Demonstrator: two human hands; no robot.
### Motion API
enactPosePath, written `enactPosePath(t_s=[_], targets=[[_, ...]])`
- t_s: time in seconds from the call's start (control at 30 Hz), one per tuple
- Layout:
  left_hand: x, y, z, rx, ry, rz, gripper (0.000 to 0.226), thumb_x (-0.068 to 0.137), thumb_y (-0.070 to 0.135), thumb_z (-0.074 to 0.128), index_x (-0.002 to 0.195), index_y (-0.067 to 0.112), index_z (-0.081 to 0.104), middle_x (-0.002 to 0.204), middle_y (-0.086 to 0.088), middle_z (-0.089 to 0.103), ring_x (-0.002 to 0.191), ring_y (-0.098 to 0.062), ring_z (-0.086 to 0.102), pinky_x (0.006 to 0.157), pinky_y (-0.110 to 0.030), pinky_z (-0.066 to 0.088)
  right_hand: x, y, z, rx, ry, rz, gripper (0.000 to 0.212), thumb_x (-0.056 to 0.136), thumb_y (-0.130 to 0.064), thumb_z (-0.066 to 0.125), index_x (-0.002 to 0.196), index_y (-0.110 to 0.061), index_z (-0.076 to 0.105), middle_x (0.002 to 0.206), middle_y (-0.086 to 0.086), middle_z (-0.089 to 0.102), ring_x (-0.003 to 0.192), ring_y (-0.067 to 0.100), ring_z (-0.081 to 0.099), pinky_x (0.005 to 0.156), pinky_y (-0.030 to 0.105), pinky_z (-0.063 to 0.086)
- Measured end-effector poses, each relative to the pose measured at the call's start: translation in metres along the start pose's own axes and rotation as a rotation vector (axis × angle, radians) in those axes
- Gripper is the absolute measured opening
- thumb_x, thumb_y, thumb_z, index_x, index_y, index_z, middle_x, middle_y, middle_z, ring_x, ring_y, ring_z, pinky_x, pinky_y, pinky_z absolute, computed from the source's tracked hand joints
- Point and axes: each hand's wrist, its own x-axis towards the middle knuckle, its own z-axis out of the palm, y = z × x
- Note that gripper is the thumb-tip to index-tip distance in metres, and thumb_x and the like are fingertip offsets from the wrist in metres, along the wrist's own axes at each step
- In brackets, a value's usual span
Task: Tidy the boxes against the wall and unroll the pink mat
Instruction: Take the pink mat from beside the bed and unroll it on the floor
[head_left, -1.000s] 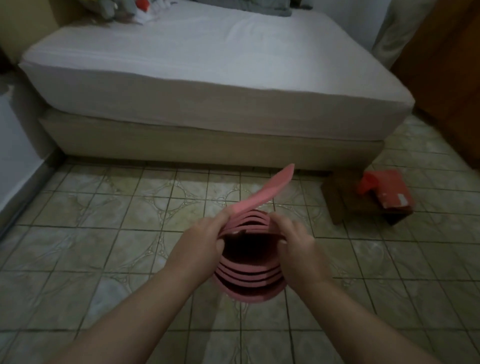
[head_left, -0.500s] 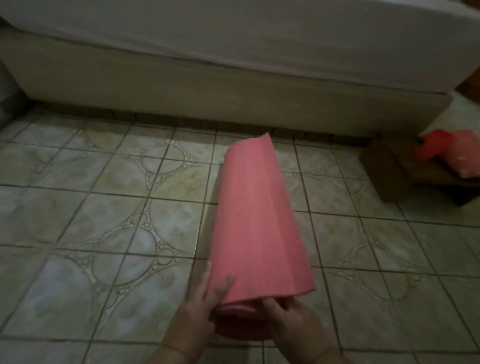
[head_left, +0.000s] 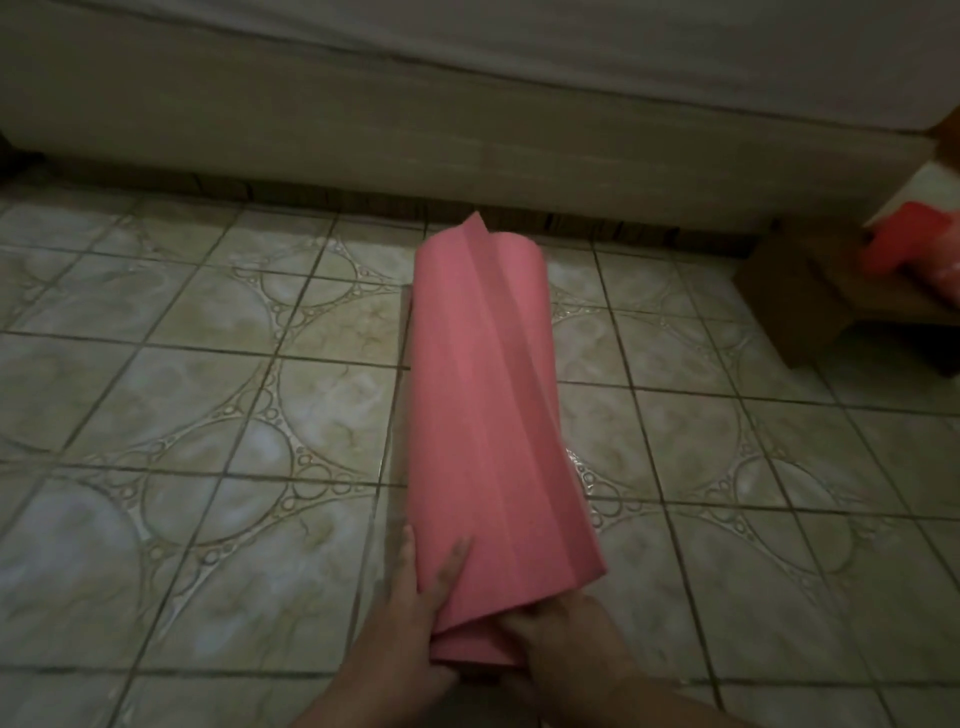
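Observation:
The pink mat (head_left: 493, 415) lies as a loose roll on the tiled floor, its long axis pointing away from me toward the bed. My left hand (head_left: 415, 618) grips the near end from the left, thumb on top of the outer layer. My right hand (head_left: 561, 639) holds the same near end from the right, fingers tucked under the loose edge. A brown cardboard box (head_left: 800, 296) stands at the right with an orange-red item (head_left: 914, 249) on it.
The bed base (head_left: 467, 145) runs across the far side, with the mattress (head_left: 623, 47) above it. Patterned floor tiles (head_left: 208, 415) spread left and right of the mat.
The mat went from being held up end-on in front of me to lying lengthwise on the floor. The view dropped and moved closer to the floor. Both hands kept hold of the near end.

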Motion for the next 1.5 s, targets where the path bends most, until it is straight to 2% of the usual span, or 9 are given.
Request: enactPosePath(t_s=[0.27,0.4,0.63,0.7,0.77,0.93,1.07,1.2,1.5], targets=[[0.005,-0.015,-0.015,-0.084,0.034,0.081,0.113,0.045,0.084,0.062,0.125,0.072,-0.016,0.144,0.007,-0.046,0.143,-0.019,-0.023,0.119,-0.042,0.018,0.027,-0.016,0.025,-0.118,-0.042,0.106,0.1,0.053,-0.067,0.048,0.145,-0.038,0.024,0.126,0.006,0.063,0.109,0.033,0.063,0.086,0.065,0.041],[0.012,0.004,-0.017,-0.041,0.232,0.153,0.085,0.06,0.089,0.036,0.127,0.071,-0.013,0.149,0.013,-0.036,0.144,-0.014,-0.021,0.118,-0.045,0.019,0.037,-0.016,0.023,-0.124,-0.128,0.326,0.08,0.074,-0.036,0.041,0.146,-0.02,0.01,0.15,0.028,0.019,0.118,0.075,0.006,0.085,0.065,0.043],[0.03,0.012,-0.032,0.044,0.523,0.144,0.082,0.078,0.029,0.037,0.142,0.051,-0.01,0.156,-0.025,0.006,0.087,-0.04,0.068,0.058,-0.042,0.056,0.032,-0.011,0.023,0.02,0.058,0.312,0.135,0.056,-0.054,0.074,0.128,-0.05,-0.04,0.144,0.026,-0.029,0.131,0.056,-0.011,0.107,0.066,0.022],[0.026,0.004,-0.044,0.127,0.609,0.141,0.094,0.072,0.011,0.041,0.144,0.049,-0.007,0.099,-0.048,0.055,0.028,-0.019,0.041,0.033,-0.019,0.033,0.029,-0.011,0.013,0.034,0.045,0.324,0.135,0.059,-0.053,0.075,0.12,-0.053,-0.046,0.138,0.026,-0.032,0.134,0.058,-0.005,0.108,0.062,0.024],[0.02,-0.001,-0.055,0.089,0.606,0.128,0.111,0.059,0.0,0.051,0.146,0.044,-0.002,0.044,0.002,0.035,0.031,0.001,0.004,0.031,-0.008,0.004,0.026,-0.008,0.015,0.131,-0.118,0.328,0.126,0.072,-0.043,0.071,0.111,-0.06,-0.047,0.128,0.02,-0.049,0.135,0.058,-0.016,0.113,0.059,0.015],[0.001,-0.047,-0.048,0.084,0.651,-0.267,0.112,0.06,-0.009,0.07,0.148,0.025,0.008,0.04,-0.009,0.035,0.026,-0.016,0.026,0.032,-0.018,0.022,0.024,-0.001,0.023,0.133,-0.143,0.347,0.122,0.072,-0.034,0.069,0.115,-0.064,-0.041,0.126,0.019,-0.057,0.134,0.056,-0.022,0.115,0.056,0.007],[-0.012,-0.064,-0.034,0.031,0.678,-0.603,0.101,0.067,0.003,0.075,0.148,0.011,0.014,0.081,-0.039,0.049,0.074,-0.048,0.056,0.064,-0.048,0.049,0.014,0.004,0.021,0.239,-0.119,0.392,0.121,0.07,-0.034,0.072,0.116,-0.07,-0.034,0.135,0.006,-0.053,0.137,0.05,-0.021,0.112,0.055,0.026],[-0.01,-0.06,-0.027,-0.089,0.797,-0.907,0.111,0.063,0.015,0.082,0.149,0.023,0.012,0.146,-0.044,-0.006,0.139,-0.051,-0.009,0.11,-0.065,0.006,0.011,0.002,0.021,0.263,-0.072,0.427,0.121,0.068,-0.038,0.073,0.116,-0.069,-0.034,0.135,0.005,-0.055,0.14,0.042,-0.023,0.11,0.058,0.022],[0.038,-0.048,0.01,0.316,0.108,-0.303,0.08,0.069,0.068,0.019,0.139,0.046,-0.015,0.157,-0.008,-0.021,0.144,-0.036,-0.018,0.115,-0.058,0.005,0.039,-0.024,-0.004,0.142,-0.113,0.226,0.106,0.068,-0.051,0.069,0.141,-0.051,-0.007,0.134,0.006,-0.055,0.129,0.031,-0.043,0.104,0.072,-0.005]])
